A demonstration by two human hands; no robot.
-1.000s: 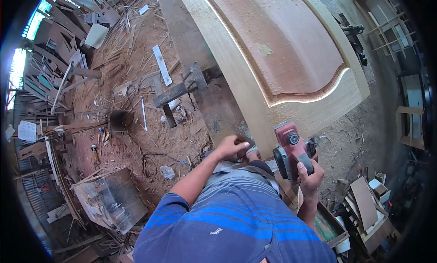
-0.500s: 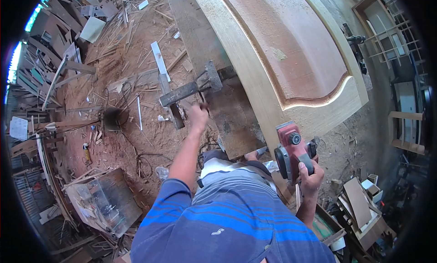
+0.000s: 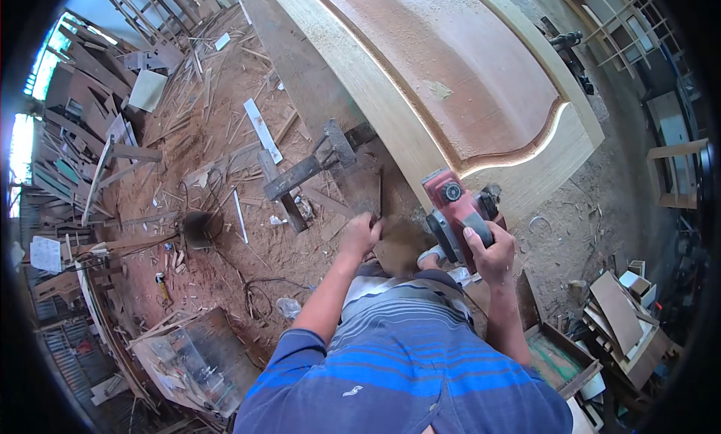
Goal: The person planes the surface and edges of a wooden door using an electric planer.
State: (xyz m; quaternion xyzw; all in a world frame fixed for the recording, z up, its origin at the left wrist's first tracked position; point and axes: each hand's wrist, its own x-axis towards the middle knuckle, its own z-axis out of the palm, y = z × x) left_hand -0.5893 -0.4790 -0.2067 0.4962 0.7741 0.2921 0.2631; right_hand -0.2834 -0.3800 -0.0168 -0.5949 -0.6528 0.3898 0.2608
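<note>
My right hand (image 3: 496, 255) is wrapped round the dark rear handle of a red electric planer (image 3: 460, 205), which has a black knob on top. The planer is tilted over the near end of a wooden door panel (image 3: 541, 171); whether it touches the wood I cannot tell. My left hand (image 3: 362, 236) is closed, in front of my waist. A thin dark rod (image 3: 381, 192) sticks up from its fingers; its kind is unclear. Beyond that hand, a clamp-like metal piece (image 3: 304, 175) is at the edge of the brown workbench (image 3: 300, 66).
Sawdust and wood offcuts cover the floor, with a loose cable (image 3: 259, 299) at left. A dark bucket-like container (image 3: 201, 229) stands there. A dusty box (image 3: 195, 359) is at lower left. Stacked boards (image 3: 619, 314) lie at right. Another clamp (image 3: 571, 54) is at the panel's far side.
My left hand has moved right and closer to my body, with the thin dark rod. The planer in my right hand has shifted left and slightly up. My view has turned a little.
</note>
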